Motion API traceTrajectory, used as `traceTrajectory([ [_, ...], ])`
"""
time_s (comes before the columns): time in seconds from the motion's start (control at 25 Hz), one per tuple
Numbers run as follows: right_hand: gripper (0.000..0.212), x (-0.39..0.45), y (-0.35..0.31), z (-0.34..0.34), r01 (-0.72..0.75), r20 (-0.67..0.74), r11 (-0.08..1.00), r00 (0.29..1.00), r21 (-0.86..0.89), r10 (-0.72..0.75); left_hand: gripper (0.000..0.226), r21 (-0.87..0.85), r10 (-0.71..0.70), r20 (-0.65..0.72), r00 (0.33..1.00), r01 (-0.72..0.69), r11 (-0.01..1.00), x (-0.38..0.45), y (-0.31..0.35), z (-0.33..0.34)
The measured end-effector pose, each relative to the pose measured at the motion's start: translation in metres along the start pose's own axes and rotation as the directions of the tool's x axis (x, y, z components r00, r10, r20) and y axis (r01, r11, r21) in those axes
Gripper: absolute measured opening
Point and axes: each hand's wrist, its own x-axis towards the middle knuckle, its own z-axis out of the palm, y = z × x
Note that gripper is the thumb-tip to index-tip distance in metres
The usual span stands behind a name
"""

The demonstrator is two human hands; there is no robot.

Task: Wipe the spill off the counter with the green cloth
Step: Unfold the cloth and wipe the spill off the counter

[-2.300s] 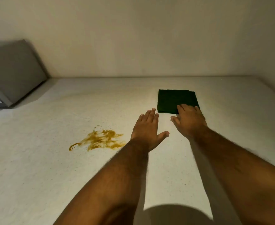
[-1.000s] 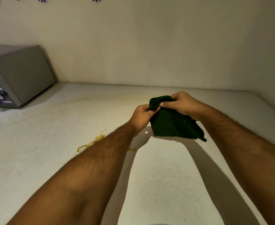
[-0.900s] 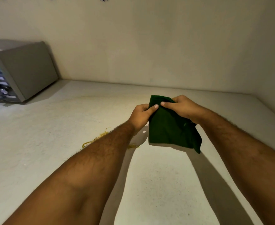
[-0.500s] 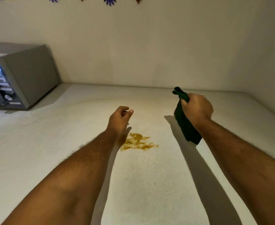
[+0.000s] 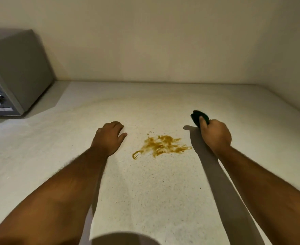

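Our right hand (image 5: 215, 134) clenches the bunched cloth (image 5: 198, 117); left hand (image 5: 110, 138) empty. 1 careless pass could smear the spill (image 5: 160, 146) wider.

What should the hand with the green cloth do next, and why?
Probably bring the right hand left and down, so the green cloth bunched in it lands on the spill. The brown spill lies unwiped on the counter, just left of that hand, and the left hand rests clear of it.

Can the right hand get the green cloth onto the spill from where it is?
Probably yes: the right hand holds the green cloth bunched just right of the spill, with only bare counter between them.
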Motion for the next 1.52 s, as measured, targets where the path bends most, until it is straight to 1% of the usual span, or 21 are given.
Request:
traceTrajectory([
  [0.04,0.073,-0.005,-0.012,-0.008,0.048,0.054,0.998,0.997,0.027,-0.05,0.052,0.008,0.003,-0.008,1.0,-0.003,1.0,0.001,-0.005,0.003],
  [0.08,0.075,-0.013,-0.025,-0.016,0.117,0.182,0.993,0.976,0.02,-0.118,0.052,0.0,0.01,-0.021,1.0,-0.01,1.0,0.002,-0.008,0.005],
  [0.12,0.077,-0.022,-0.037,-0.024,0.191,0.326,0.982,0.928,-0.002,-0.18,0.051,-0.01,0.021,-0.026,0.999,-0.021,1.0,0.003,-0.008,0.007],
  [0.16,0.077,-0.032,-0.047,-0.031,0.259,0.421,0.965,0.879,-0.034,-0.221,0.05,-0.027,0.026,-0.032,0.999,-0.027,0.999,0.003,-0.008,0.008],
  [0.2,0.076,-0.038,-0.055,-0.037,0.308,0.435,0.95,0.864,-0.055,-0.255,0.05,-0.043,0.023,-0.036,0.999,-0.024,0.999,0.002,-0.009,0.009],
  [0.32,0.054,-0.03,-0.057,-0.042,0.319,0.269,0.945,0.919,-0.072,-0.289,0.049,-0.053,0.019,-0.054,0.998,-0.022,0.998,0.0,-0.011,0.01],
  [0.36,0.049,-0.027,-0.055,-0.038,0.306,0.264,0.945,0.926,-0.112,-0.269,0.049,-0.061,0.021,-0.055,0.998,-0.024,0.998,-0.002,-0.011,0.01],
  [0.44,0.042,-0.026,-0.048,-0.021,0.298,0.36,0.927,0.91,-0.228,-0.204,0.048,-0.082,0.023,-0.053,0.998,-0.028,0.996,-0.005,-0.01,0.01],
  [0.52,0.05,-0.036,-0.043,0.007,0.338,0.514,0.868,0.85,-0.364,-0.115,0.046,-0.115,0.022,-0.063,0.998,-0.029,0.993,-0.004,-0.01,0.009],
  [0.56,0.056,-0.042,-0.04,0.022,0.35,0.535,0.84,0.841,-0.414,-0.086,0.045,-0.137,0.022,-0.073,0.997,-0.032,0.99,-0.004,-0.01,0.009],
  [0.68,0.063,-0.052,-0.051,0.06,0.288,0.392,0.829,0.915,-0.479,-0.092,0.037,-0.187,-0.023,-0.136,0.99,-0.003,0.982,-0.005,-0.013,0.007],
  [0.76,0.065,-0.056,-0.069,0.076,0.281,0.362,0.81,0.928,-0.515,-0.091,0.034,-0.262,-0.116,-0.159,0.98,0.072,0.962,-0.005,-0.015,0.004],
  [0.8,0.066,-0.058,-0.076,0.082,0.315,0.38,0.786,0.918,-0.532,-0.111,0.032,-0.307,-0.151,-0.156,0.976,0.097,0.947,-0.007,-0.015,0.003],
  [0.88,0.068,-0.061,-0.088,0.092,0.416,0.439,0.779,0.875,-0.469,-0.204,0.029,-0.364,-0.179,-0.156,0.971,0.112,0.924,-0.008,-0.017,0.002],
  [1.0,0.067,-0.081,-0.085,0.095,0.45,0.475,0.871,0.821,-0.199,-0.316,0.025,-0.405,-0.187,-0.143,0.972,0.115,0.907,-0.008,-0.019,0.002],
  [1.12,0.07,-0.094,-0.069,0.072,0.468,0.54,0.869,0.779,-0.16,-0.319,0.024,-0.41,-0.171,-0.141,0.975,0.1,0.907,-0.009,-0.018,0.005],
  [1.2,0.067,-0.085,-0.065,0.049,0.427,0.563,0.877,0.79,-0.221,-0.243,0.024,-0.391,-0.158,-0.149,0.976,0.088,0.916,-0.008,-0.018,0.005],
  [1.28,0.066,-0.068,-0.063,0.04,0.351,0.512,0.879,0.846,-0.323,-0.15,0.024,-0.335,-0.131,-0.176,0.976,0.066,0.94,-0.006,-0.017,0.004],
  [1.4,0.079,-0.075,-0.07,0.064,0.253,0.497,0.888,0.867,-0.384,-0.032,0.024,-0.267,-0.105,-0.176,0.979,0.056,0.962,-0.004,-0.014,0.006],
  [1.48,0.082,-0.086,-0.093,0.095,0.252,0.482,0.912,0.873,-0.325,-0.069,0.024,-0.277,-0.114,-0.164,0.98,0.065,0.959,-0.005,-0.014,0.004],
  [1.52,0.082,-0.092,-0.109,0.106,0.291,0.486,0.914,0.865,-0.283,-0.125,0.024,-0.314,-0.137,-0.16,0.978,0.082,0.946,-0.005,-0.016,0.004],
])
